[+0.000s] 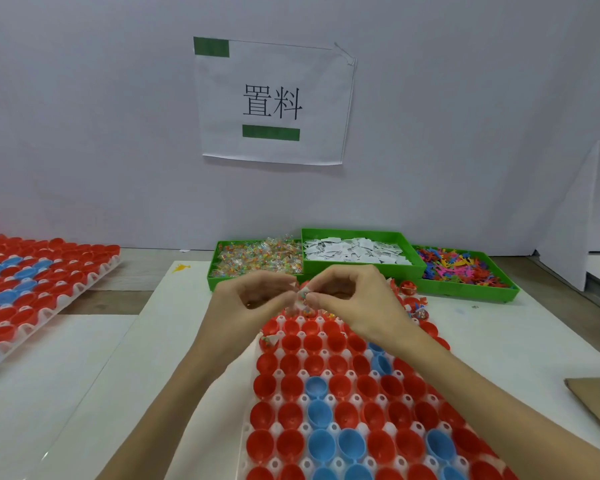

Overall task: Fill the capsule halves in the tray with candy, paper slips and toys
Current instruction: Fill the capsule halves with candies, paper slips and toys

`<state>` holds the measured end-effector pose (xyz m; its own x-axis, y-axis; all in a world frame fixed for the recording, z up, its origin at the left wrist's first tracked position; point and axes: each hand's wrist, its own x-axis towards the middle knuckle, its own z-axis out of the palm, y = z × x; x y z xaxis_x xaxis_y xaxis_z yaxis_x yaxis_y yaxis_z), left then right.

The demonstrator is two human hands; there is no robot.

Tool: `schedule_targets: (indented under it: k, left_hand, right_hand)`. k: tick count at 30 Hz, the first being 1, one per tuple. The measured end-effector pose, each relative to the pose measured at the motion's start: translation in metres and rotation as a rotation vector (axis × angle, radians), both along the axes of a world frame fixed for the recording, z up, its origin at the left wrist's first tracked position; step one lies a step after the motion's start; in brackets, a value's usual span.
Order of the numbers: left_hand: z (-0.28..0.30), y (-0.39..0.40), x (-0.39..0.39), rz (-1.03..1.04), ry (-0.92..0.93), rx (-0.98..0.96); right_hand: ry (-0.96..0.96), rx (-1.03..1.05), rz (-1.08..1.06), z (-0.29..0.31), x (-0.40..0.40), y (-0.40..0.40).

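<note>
A white tray [303, 398] in front of me carries rows of red capsule halves [290, 342] and a few blue ones [321, 441]. Above its far end, my left hand [253, 299] and my right hand [347, 299] meet, both pinching a small wrapped candy packet [302, 294] between their fingertips. A few halves at the far rows hold candy and slips [418, 311]. Behind stand three green bins: candy [257, 259], paper slips [355, 252], and colourful toys [459, 266].
A second white tray [32, 323] of red and blue capsule halves lies at the left. A brown cardboard piece [596, 401] sits at the right edge. A paper sign [274, 102] hangs on the white wall behind the bins.
</note>
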<state>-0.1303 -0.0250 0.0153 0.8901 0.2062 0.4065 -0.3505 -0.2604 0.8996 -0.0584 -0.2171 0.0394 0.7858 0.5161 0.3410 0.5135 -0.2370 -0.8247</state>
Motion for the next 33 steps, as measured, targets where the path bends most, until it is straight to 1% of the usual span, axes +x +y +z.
schedule_targets:
  k: [2,4,5,8,10,14,17,22,28,33]
  left_hand:
    - [-0.005,0.004,0.003,0.151,-0.009,0.0]
    - [-0.008,0.008,0.005,0.215,-0.015,0.064]
    - [-0.009,0.009,0.005,0.189,-0.007,0.101]
    - [-0.011,0.014,0.005,-0.006,0.076,0.222]
    - [-0.014,0.015,0.005,-0.086,0.132,0.33]
    - [-0.016,0.019,0.006,-0.051,0.157,0.495]
    - [-0.016,0.021,0.004,-0.045,0.164,0.584]
    - [-0.017,0.018,0.003,-0.032,0.143,0.625]
    - [-0.017,0.015,0.005,-0.004,0.15,0.657]
    - [-0.016,0.015,0.005,0.02,0.147,0.66]
  right_hand:
    - [-0.02,-0.067,-0.005,-0.001,0.005,0.008]
    - [-0.04,-0.176,0.013,-0.003,0.008,0.014]
    - [-0.048,-0.235,0.031,-0.004,0.008,0.016]
    - [-0.09,-0.392,0.068,-0.011,0.004,0.019]
    - [-0.113,-0.452,0.068,-0.015,0.0,0.021]
    - [-0.065,-0.442,0.093,-0.017,-0.005,0.02]
    - [-0.059,-0.436,0.065,-0.02,-0.008,0.021]
    - [-0.11,-0.446,-0.03,-0.029,-0.015,0.027]
    - [-0.098,-0.426,-0.039,-0.026,-0.011,0.023]
    - [-0.193,-0.484,-0.032,-0.026,-0.012,0.027]
